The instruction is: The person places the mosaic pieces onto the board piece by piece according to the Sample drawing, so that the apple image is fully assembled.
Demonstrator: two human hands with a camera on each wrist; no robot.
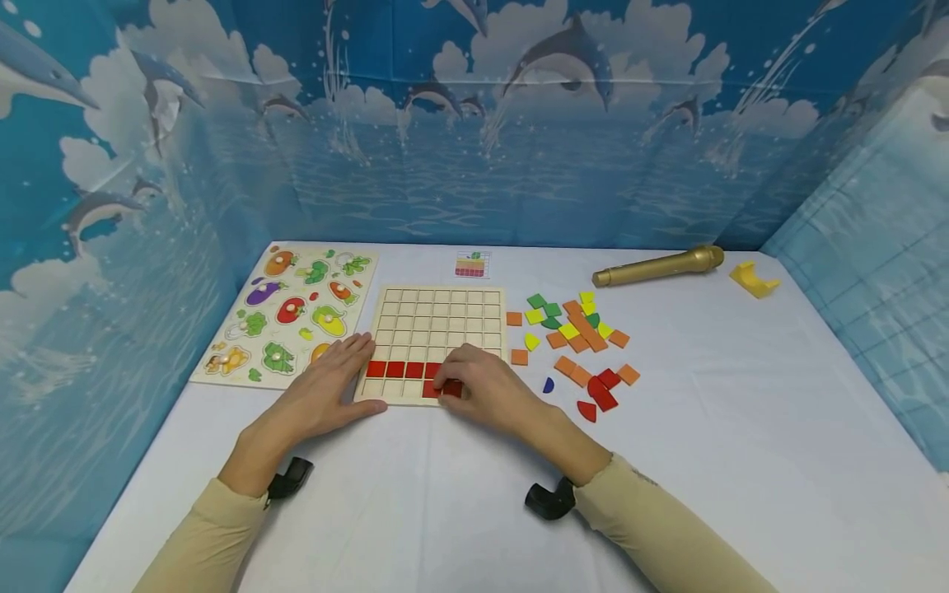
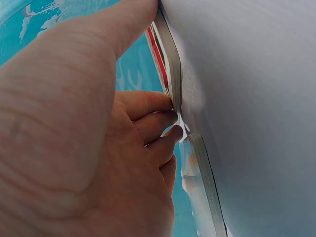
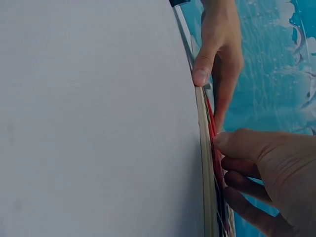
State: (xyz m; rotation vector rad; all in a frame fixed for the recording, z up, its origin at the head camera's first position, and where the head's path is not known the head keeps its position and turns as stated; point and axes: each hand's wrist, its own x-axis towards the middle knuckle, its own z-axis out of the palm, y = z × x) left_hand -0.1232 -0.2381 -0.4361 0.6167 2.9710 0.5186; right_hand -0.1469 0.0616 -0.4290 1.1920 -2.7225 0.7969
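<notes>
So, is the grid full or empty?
The grid is partly full: red tiles sit in nearer rows; its far rows are bare.

Readable words: none in any of the three views.
Picture card [image 1: 472, 264]: a small printed grid with a coloured design; any lettering is too small to read.
Right sleeve [image 1: 660, 527]: a short row of tiny dark marks near the cuff, too small to tell whether they are letters.
Vegetable board [image 1: 310, 253]: printed pictures, with no legible label.
Grid board [image 1: 439, 324]: ruled squares, with no number that can be read.
Microphone [image 1: 658, 266]: no legible brand.
</notes>
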